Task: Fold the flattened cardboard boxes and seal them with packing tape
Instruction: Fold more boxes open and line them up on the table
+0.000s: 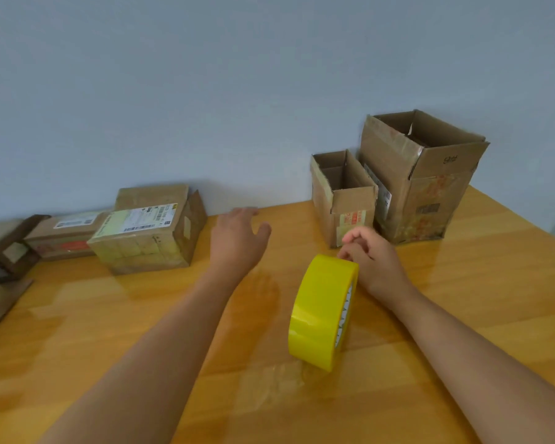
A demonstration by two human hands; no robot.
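The right hand (370, 261) pinches the upright tape roll (322, 310) at its top edge, while the left hand (237, 238), fingers spread, reaches toward the sealed box (148, 232) at far left.

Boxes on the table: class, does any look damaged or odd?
Yes. The tall open box by the wall has a torn, dented upper corner with a bent flap. The small open box beside it has ragged top edges.
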